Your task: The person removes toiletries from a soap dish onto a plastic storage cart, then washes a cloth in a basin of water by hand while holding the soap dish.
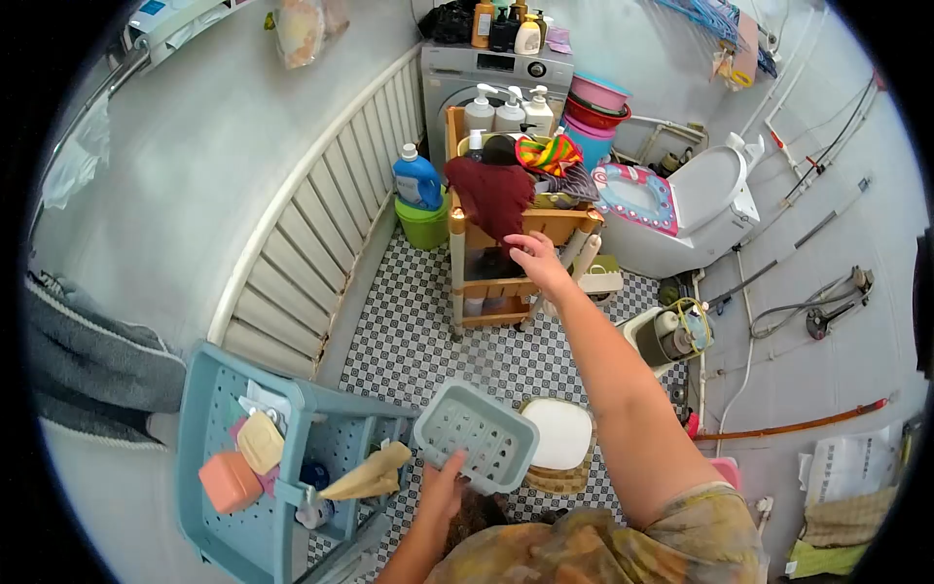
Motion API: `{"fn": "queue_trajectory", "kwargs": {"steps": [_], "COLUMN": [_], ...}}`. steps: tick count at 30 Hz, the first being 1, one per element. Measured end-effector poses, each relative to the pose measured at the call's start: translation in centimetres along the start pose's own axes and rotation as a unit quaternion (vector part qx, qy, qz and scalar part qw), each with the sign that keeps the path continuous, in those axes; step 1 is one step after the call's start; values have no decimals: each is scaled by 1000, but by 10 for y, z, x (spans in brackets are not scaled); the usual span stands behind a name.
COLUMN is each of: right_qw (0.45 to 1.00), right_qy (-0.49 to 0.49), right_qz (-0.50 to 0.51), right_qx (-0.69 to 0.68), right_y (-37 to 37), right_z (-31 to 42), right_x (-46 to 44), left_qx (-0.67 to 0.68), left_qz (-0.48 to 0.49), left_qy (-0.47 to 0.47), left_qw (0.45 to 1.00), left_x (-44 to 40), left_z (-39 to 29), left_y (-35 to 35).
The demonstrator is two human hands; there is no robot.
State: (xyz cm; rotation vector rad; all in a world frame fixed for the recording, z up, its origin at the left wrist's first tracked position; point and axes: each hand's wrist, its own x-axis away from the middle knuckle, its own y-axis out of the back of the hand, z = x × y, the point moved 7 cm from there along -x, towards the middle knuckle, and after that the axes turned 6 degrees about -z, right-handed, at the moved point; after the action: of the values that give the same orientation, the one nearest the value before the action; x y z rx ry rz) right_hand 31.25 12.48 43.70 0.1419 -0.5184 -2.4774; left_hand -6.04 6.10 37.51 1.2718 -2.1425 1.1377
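My left hand (444, 487) grips the near-left rim of a grey-green plastic basket (477, 435), which has holes in its bottom and nothing inside. My right hand (535, 261) is stretched forward to a wooden cart (555, 229). Its fingers pinch the lower end of a dark red cloth (491, 193) that drapes over the cart's front edge. Beside that cloth on the cart lie a bright striped cloth (548, 154) and other dark fabric. Pump bottles (509, 112) stand behind them.
At the left is a blue-green shelf cart (199, 457) with a pink container (231, 482). A white-topped stool (559, 433) stands beside the basket. Farther off are a toilet (705, 195), a washing machine (448, 63), stacked basins (595, 102) and a blue detergent bottle (417, 180).
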Motion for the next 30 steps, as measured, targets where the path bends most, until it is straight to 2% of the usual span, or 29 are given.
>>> {"fn": "queue_trajectory", "kwargs": {"steps": [1,3,5,7,9,12,13,15,16,19,21,23,25,27,30], "right_qw": [1000,994,992,981,983,977,977,956,955,946,928,901,881,899,905], "right_qy": [1,-27,-34,-90,-70,87,85,239,248,280,270,312,297,237,223], "right_qz": [-1,-19,-20,-15,-38,-159,-162,-159,-158,-139,-64,-71,-58,-89,-145], "right_qx": [-1,102,122,173,167,110,106,61,32,-87,-251,-292,-364,-358,-333], "right_y": [-7,-14,-25,-30,-30,-17,-16,-13,-6,19,43,80,115,150,198], "right_z": [8,16,8,0,-1,39,45,78,98,150,186,217,227,216,180], "right_x": [-7,-20,-38,-48,-59,-49,-54,-64,-60,-60,-40,-5,31,71,141], "left_qx": [20,24,28,35,44,73,68,27,44,29,27,23,20,3,-33], "left_qz": [4,-13,-23,-24,-8,-1,-1,-40,-3,7,18,32,28,47,60], "left_qy": [-11,-2,-1,-8,-20,4,2,53,11,22,12,4,1,13,39], "left_qw": [1000,1000,999,999,999,997,998,997,999,999,999,999,999,999,997], "left_x": [0,-7,-10,-13,-11,-21,-20,-15,-20,-15,-3,2,-5,-20,-30], "left_z": [-3,0,-3,-7,-14,-3,-6,-2,1,3,-6,-7,0,14,24], "left_y": [3,18,27,30,27,37,35,35,35,27,11,1,2,9,8]}}
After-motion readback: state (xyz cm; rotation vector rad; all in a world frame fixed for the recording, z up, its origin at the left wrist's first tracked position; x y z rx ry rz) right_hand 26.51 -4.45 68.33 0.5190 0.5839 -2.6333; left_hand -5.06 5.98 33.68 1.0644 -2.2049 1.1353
